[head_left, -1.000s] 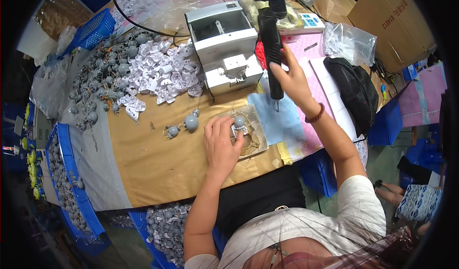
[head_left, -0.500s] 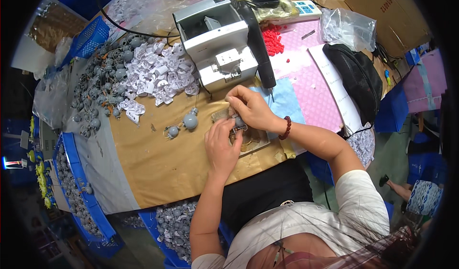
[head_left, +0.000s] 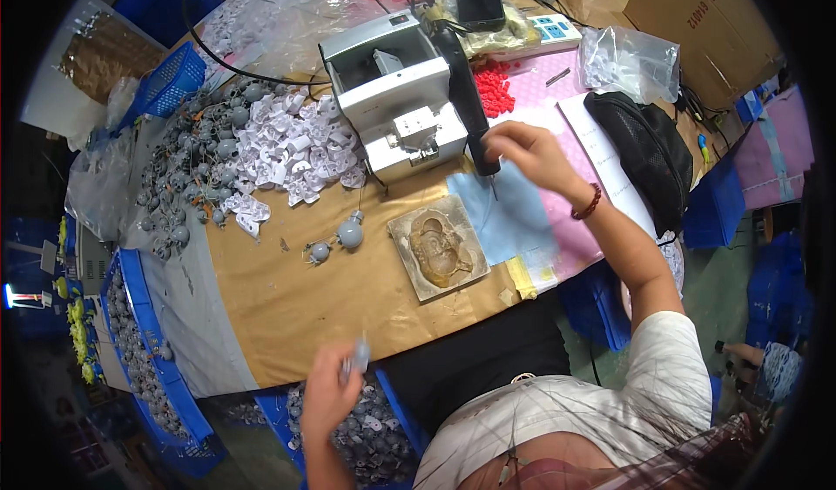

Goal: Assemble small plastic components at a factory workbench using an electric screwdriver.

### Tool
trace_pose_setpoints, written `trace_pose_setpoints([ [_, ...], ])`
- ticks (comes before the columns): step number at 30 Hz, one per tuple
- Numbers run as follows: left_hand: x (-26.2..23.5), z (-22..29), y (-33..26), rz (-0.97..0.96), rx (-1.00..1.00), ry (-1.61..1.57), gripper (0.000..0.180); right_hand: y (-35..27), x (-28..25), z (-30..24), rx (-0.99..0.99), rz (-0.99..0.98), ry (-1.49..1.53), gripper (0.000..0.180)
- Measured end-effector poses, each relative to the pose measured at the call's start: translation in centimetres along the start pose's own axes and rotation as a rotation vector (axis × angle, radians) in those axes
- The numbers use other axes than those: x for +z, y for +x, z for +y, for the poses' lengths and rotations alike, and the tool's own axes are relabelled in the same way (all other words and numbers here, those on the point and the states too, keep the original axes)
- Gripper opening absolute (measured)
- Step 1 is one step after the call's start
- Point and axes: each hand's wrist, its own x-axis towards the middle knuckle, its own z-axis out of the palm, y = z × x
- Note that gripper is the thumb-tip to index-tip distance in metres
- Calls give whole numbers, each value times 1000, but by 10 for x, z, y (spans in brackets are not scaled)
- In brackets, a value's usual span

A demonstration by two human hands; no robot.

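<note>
The left hand (head_left: 331, 394) pinches a small grey piece (head_left: 360, 357) between its thumb and fingers, and the piece sticks up out of the top of the hand. Both look blurry, so the piece's shape is hard to see. That hand is near the front edge of the table (head_left: 300, 316), by a blue bin (head_left: 396, 403) full of grey balls (head_left: 374, 433). The right hand (head_left: 529, 155) is up on the other side, with its fingers bent, right by the low end of a black tool (head_left: 466, 89). I cannot tell if the fingers touch the tool or how tight they are. The tool has a thin metal tip and points down over a blue sheet (head_left: 514, 220). A square block (head_left: 402, 244) with a dip in it lies flat between the two hands. Two grey bulbs, one big (head_left: 350, 234) and one small (head_left: 319, 252), lie to the left of the block. Behind them are a white machine (head_left: 383, 98) and a heap of white parts (head_left: 292, 150).
</note>
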Motion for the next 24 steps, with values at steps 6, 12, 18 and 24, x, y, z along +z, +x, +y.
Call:
trace_pose_setpoints([
  [6, -37, -37, -81, -463, -341, 171, 42, 10, -43, 36, -377, 203, -1000, 25],
  [12, -55, -54, 45, 264, -153, 321, 35, 11, -51, 70, -372, 117, -1150, 22],
  [18, -76, -120, 170, 631, -89, 559, 35, 16, -52, 76, -381, 137, -1059, 19],
  [24, -61, -149, 163, 697, -209, 421, 31, 2, -50, 62, -207, 186, -631, 15],
])
